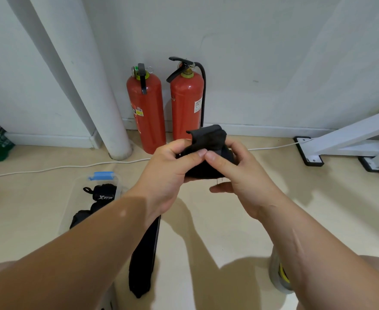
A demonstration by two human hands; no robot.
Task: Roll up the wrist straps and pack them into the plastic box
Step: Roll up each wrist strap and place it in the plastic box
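Open plastic box [113, 179] on the floor, lower left of frame. One wrist strap [206, 142], centre frame, is partly rolled, its long tail hanging to lower centre. The left hand [168, 173] and right hand [235, 173] each have a grip pinched on the roll. At least two rolled straps [104, 193] are already boxed; this one is judged still to finish and pack.

Bare floor [318, 198] btwn plastic box [77, 193] & extinguishers [146, 113], cable [72, 167] across

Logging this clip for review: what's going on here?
A person holds a partly rolled black wrist strap above the floor: left hand and right hand both pinch the roll, while its loose tail hangs down. The clear plastic box on the floor to the left already contains rolled straps.
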